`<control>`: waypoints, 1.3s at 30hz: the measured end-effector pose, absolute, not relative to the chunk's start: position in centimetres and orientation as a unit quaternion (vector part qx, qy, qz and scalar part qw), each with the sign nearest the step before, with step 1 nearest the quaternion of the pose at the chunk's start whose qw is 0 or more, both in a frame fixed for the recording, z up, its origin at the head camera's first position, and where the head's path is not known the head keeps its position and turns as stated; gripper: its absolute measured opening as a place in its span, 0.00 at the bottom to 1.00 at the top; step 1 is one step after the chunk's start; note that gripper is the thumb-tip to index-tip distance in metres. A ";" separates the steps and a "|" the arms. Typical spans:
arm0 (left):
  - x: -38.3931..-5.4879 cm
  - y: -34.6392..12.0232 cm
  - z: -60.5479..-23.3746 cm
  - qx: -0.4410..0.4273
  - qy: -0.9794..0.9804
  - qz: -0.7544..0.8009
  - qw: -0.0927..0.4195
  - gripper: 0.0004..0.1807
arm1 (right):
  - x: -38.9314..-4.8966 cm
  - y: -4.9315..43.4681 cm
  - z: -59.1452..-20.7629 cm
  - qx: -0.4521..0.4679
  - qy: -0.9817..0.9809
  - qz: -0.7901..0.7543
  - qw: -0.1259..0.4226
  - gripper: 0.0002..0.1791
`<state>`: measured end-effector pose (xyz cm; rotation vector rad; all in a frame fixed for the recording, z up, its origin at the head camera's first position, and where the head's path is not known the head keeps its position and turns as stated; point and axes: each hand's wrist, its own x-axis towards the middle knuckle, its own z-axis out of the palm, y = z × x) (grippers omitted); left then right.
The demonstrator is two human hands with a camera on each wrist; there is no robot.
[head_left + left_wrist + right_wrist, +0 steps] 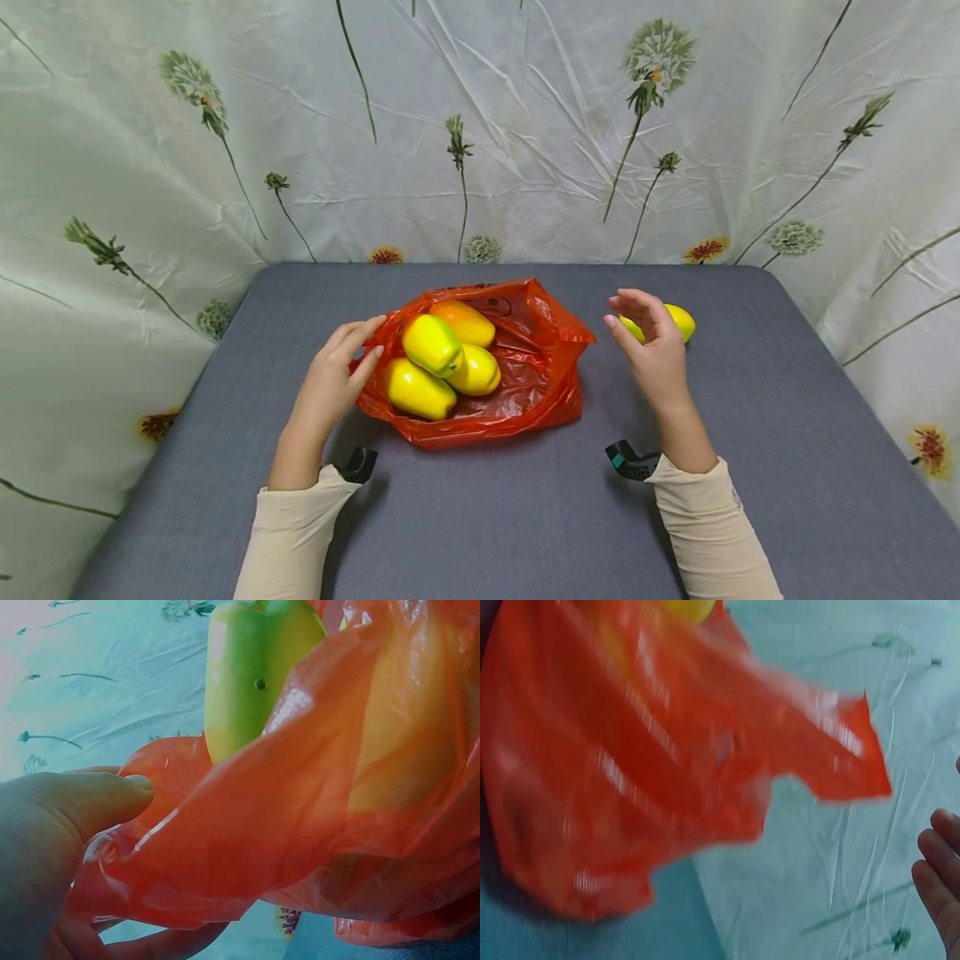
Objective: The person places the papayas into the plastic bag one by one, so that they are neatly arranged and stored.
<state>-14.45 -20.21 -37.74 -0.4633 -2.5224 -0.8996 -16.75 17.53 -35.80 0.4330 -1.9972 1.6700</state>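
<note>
A red plastic bag (517,417) lies with its mouth spread wide on the grey table. Inside it are several smooth, glossy oval fruits: a yellow-green fruit (432,343) on top, an orange one (467,322) behind, and yellow ones below. My left hand (335,371) holds the bag's left edge, with the film between thumb and fingers in the left wrist view. To the right of the bag, my right hand (654,350) is raised with loosely bent fingers and nothing in them. Another yellow fruit (681,322) sits just behind it, partly hidden by the hand.
The grey table (495,517) ends at the back against a pale curtain (525,167) printed with dandelions. This fabric also hangs on both sides. Dark camera mounts (630,461) stick inward from both wrists, close over the table.
</note>
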 end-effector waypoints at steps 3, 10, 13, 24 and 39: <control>-14.4 -20.2 -37.7 -0.167 -0.907 -0.325 0.210 0.25 | -16.8 18.2 -35.6 0.145 -0.747 0.594 0.262 0.20; -14.4 -20.2 -37.7 -0.164 -0.907 -0.325 0.209 0.25 | -18.0 20.8 -36.9 0.091 -0.783 0.550 0.276 0.21; -14.5 -20.1 -37.7 -0.165 -0.907 -0.326 0.208 0.25 | -19.1 22.6 -38.4 0.057 -0.799 0.536 0.269 0.22; -14.5 -20.1 -37.7 -0.166 -0.907 -0.325 0.210 0.25 | -20.3 25.9 -40.4 -0.036 -0.842 0.486 0.231 0.28; -14.5 -20.3 -37.8 -0.166 -0.907 -0.326 0.211 0.24 | -20.8 27.6 -42.2 -0.097 -0.856 0.494 0.120 0.39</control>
